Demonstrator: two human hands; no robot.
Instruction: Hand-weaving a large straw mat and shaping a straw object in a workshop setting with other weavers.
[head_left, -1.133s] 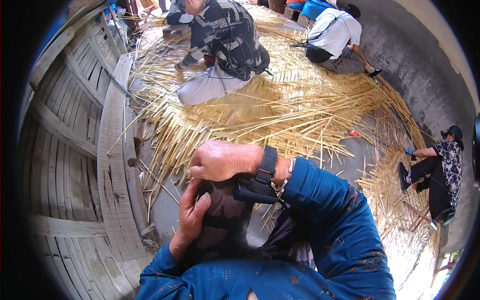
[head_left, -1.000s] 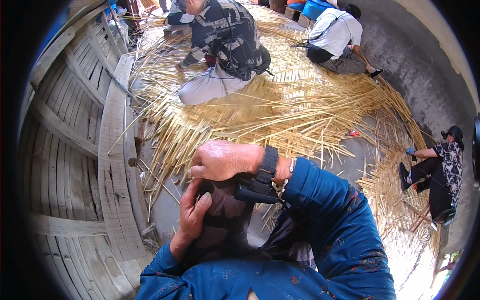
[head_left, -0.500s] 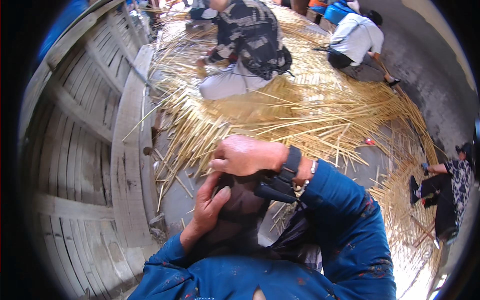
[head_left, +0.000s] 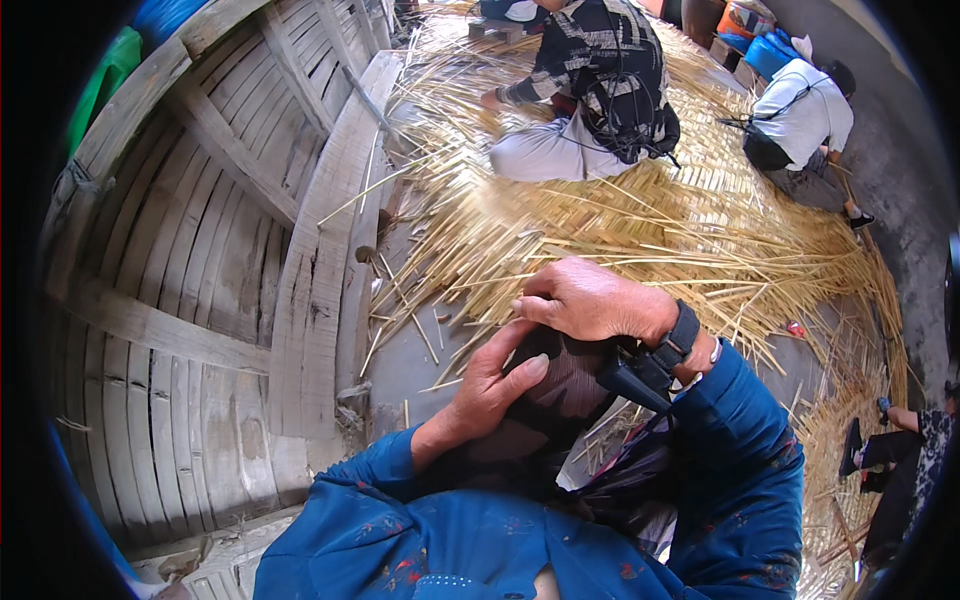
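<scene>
My left hand (head_left: 491,388) is curled against dark cloth (head_left: 550,428) over what looks like my bent knee, its thumb on top. Just above it, my right hand (head_left: 590,305) is bent over the top of that cloth, fingers curled and touching near the left fingertips; what is inside them is hidden. A black strapped device (head_left: 650,368) is on my right wrist. Beyond my hands lies a large mat of pale split strips (head_left: 730,215), woven in places, with loose strips strewn over its near edge.
A weathered slatted wooden frame (head_left: 160,322) runs along my left, with a long plank (head_left: 310,330). A co-worker in a patterned jacket (head_left: 600,70) sits ahead, another in white (head_left: 795,115) at the back right, another (head_left: 890,480) at the far right beside a grey wall. Blue bags (head_left: 768,52) are behind.
The view has swung leftward, so the room, my hands and the co-workers appear further right, and more of the wooden frame shows. My hands keep much the same curled pose on the dark cloth.
</scene>
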